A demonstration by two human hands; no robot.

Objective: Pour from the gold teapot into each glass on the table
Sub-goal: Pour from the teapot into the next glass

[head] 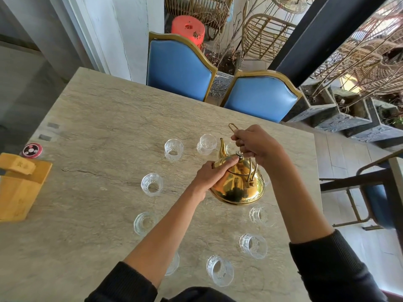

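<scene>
The gold teapot [237, 186] hangs above the stone table [104, 118], tilted with its spout toward the far glasses. My right hand [257, 147] grips its raised wire handle. My left hand [212, 176] rests on the pot's left shoulder, thumb pressing by the lid knob. Several clear cut glasses stand in a ring around the pot: one [173, 149] at far left, one [207, 144] just left of the spout, one [151, 184] at mid left, one [260, 215] under the pot's right side, one [219, 270] near me. A further glass behind the spout is mostly hidden.
A wooden box [19, 188] and a round red-black disc [32, 150] sit at the table's left edge. Two blue chairs [259, 98] stand at the far side. Another chair and table edge [379, 192] are to the right.
</scene>
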